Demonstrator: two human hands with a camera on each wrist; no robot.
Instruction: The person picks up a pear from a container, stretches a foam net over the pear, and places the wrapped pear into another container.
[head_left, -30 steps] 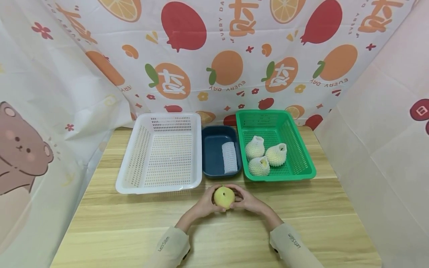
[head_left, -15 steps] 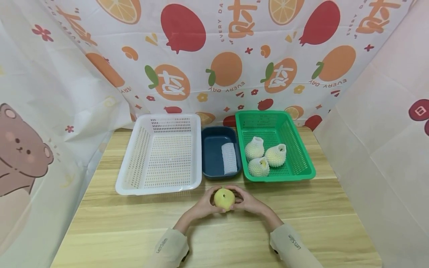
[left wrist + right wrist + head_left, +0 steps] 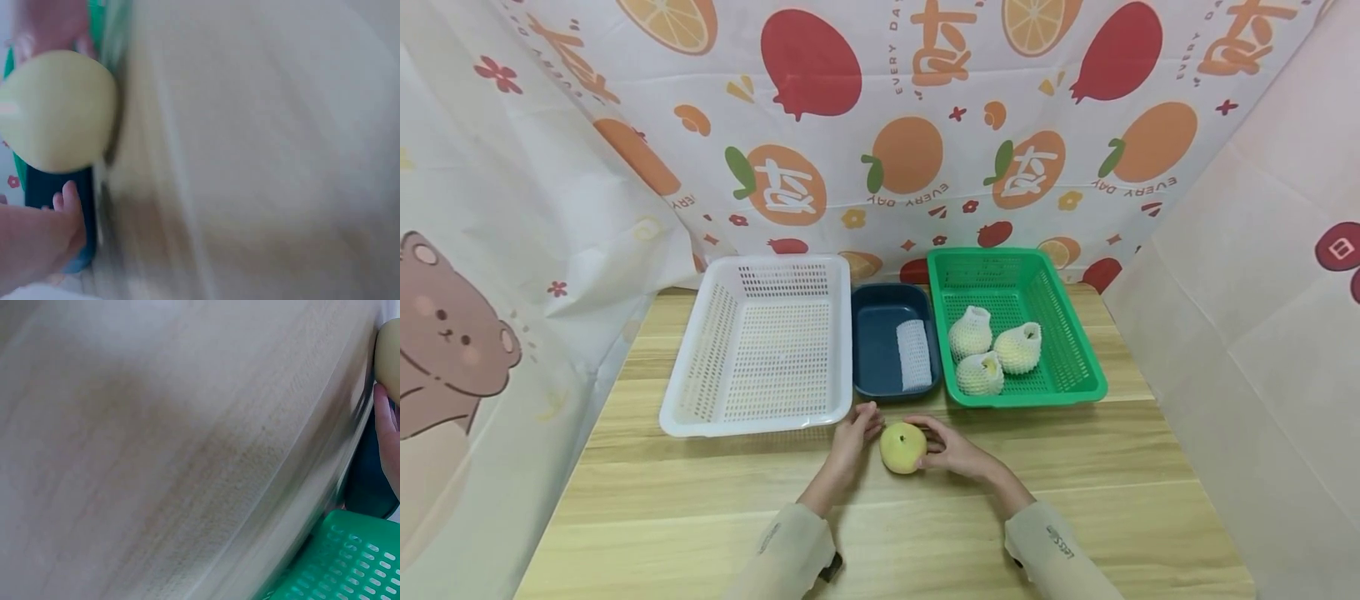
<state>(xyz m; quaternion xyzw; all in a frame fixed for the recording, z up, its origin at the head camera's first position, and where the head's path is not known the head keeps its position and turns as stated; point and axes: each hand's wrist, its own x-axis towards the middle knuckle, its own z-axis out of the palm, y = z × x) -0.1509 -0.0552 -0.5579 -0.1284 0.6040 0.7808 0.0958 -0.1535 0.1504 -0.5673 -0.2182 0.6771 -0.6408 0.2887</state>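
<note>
A yellow pear (image 3: 902, 450), its stem end facing up, sits at the front middle of the wooden table. My right hand (image 3: 953, 450) holds it from the right, with thumb and fingers around that side; the right wrist view catches only part of the pear (image 3: 390, 359) and the hand (image 3: 390, 447). My left hand (image 3: 852, 436) is off the pear, just to its left, fingers loosely extended toward the dark blue tray (image 3: 876, 350). The left wrist view shows a gap between that hand (image 3: 47, 237) and the pear (image 3: 56, 112). One white foam net sleeve (image 3: 913, 355) lies in the tray.
Left of the tray stands a white perforated basket (image 3: 775, 423) with nothing in it. On the right, a green basket (image 3: 1030, 398) holds 3 pears in foam nets, one of them a wrapped pear (image 3: 1018, 347). A fruit-printed curtain (image 3: 880, 92) hangs behind.
My left hand has let go of the pear and shifted slightly left and forward toward the blue tray. The right hand keeps its hold, and the pear has hardly moved.
</note>
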